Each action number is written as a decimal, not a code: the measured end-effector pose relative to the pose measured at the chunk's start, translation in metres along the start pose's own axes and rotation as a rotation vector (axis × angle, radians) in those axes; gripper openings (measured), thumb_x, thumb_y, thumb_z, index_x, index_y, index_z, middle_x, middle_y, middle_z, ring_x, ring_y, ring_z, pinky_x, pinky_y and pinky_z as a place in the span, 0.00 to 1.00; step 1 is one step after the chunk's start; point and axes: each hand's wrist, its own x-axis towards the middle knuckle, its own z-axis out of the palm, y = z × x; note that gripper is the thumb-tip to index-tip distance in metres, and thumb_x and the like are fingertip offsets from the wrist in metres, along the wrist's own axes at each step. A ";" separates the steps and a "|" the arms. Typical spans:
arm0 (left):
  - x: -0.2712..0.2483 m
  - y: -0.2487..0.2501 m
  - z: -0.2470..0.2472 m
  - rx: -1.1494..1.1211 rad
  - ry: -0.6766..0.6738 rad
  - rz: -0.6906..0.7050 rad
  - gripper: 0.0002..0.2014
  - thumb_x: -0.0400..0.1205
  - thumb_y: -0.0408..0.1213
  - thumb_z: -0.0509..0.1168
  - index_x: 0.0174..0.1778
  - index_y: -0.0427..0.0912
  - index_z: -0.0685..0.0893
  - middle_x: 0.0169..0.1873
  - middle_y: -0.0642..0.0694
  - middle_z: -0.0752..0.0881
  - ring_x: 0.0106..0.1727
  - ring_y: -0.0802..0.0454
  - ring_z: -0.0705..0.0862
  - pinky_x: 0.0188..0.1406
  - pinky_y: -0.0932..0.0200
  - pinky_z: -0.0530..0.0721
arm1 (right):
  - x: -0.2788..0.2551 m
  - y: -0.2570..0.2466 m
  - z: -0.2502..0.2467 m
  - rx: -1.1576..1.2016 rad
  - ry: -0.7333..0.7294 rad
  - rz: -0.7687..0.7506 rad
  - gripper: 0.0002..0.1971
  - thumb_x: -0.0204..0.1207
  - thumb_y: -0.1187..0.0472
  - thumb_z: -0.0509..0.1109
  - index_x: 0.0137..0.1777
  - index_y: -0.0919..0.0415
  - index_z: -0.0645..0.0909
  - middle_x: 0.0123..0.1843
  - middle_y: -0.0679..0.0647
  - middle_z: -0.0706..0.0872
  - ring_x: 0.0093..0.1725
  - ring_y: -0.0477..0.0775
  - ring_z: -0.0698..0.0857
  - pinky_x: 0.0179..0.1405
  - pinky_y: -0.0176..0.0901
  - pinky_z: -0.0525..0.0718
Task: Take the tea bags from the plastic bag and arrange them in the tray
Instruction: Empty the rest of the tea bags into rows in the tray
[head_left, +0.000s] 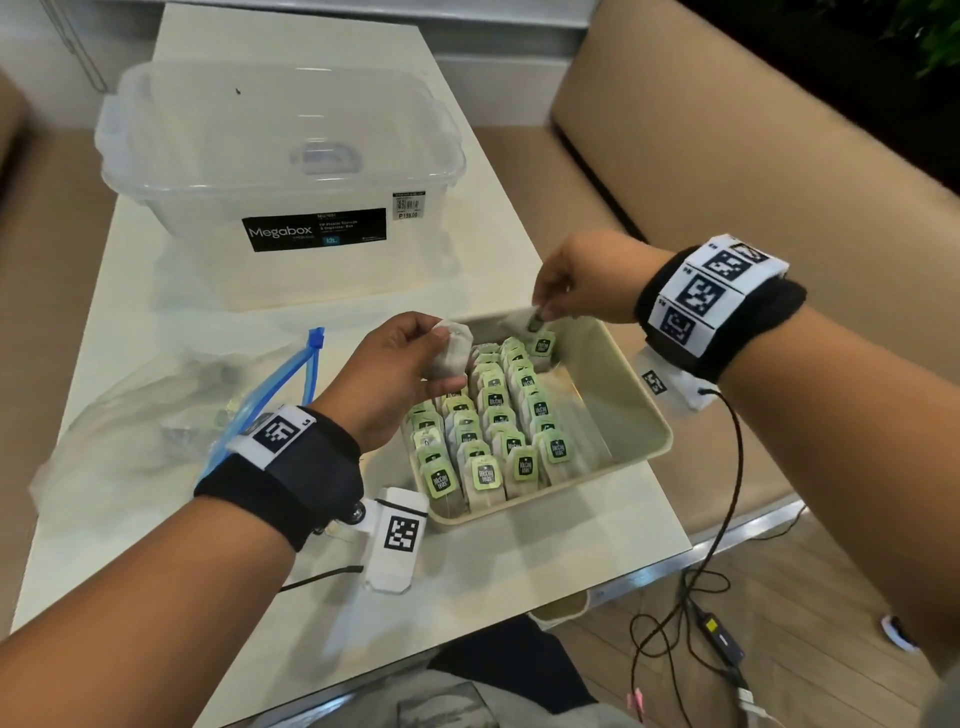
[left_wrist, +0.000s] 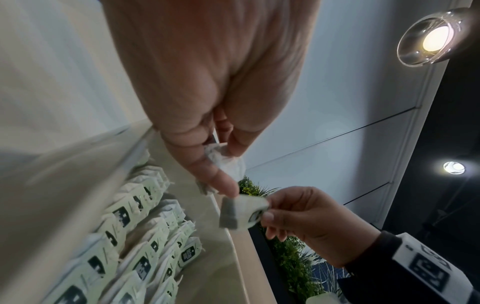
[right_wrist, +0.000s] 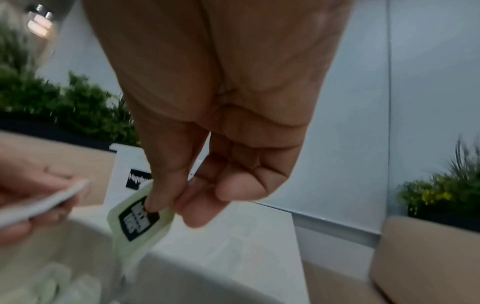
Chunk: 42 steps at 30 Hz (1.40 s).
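Both wrists wear black bands. Left hand (head_left: 395, 364) grips a small bunch of tea bags (head_left: 451, 349) over the tray (head_left: 613, 395); their number is unclear. Right hand (head_left: 587, 283) pinches one tea bag (right_wrist: 139, 220) by its green tag above the tray's far corner. Four rows of tea bags (head_left: 493, 431) fill the tray's left part. One plastic bag (head_left: 171, 415) lies left of the tray, and one clear storage box (head_left: 280, 176) stands behind.
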 end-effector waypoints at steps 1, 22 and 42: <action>0.000 0.000 0.000 0.006 0.004 -0.001 0.05 0.87 0.34 0.60 0.49 0.37 0.79 0.53 0.39 0.82 0.48 0.49 0.84 0.38 0.62 0.88 | 0.003 0.002 0.002 -0.098 -0.021 0.012 0.09 0.75 0.61 0.73 0.55 0.57 0.88 0.49 0.52 0.90 0.44 0.50 0.84 0.44 0.38 0.78; -0.002 0.000 0.002 0.018 0.005 0.007 0.05 0.87 0.33 0.61 0.47 0.37 0.80 0.54 0.39 0.81 0.47 0.50 0.85 0.40 0.60 0.88 | 0.060 0.009 0.056 -0.633 -0.283 0.125 0.13 0.65 0.62 0.78 0.28 0.58 0.76 0.26 0.51 0.79 0.23 0.49 0.76 0.35 0.43 0.88; -0.002 0.000 0.002 0.017 0.005 0.012 0.06 0.87 0.33 0.61 0.46 0.38 0.81 0.52 0.40 0.82 0.47 0.50 0.85 0.40 0.60 0.89 | 0.049 0.011 0.044 -0.445 -0.086 0.130 0.04 0.72 0.64 0.71 0.47 0.61 0.84 0.34 0.51 0.83 0.33 0.53 0.82 0.40 0.43 0.86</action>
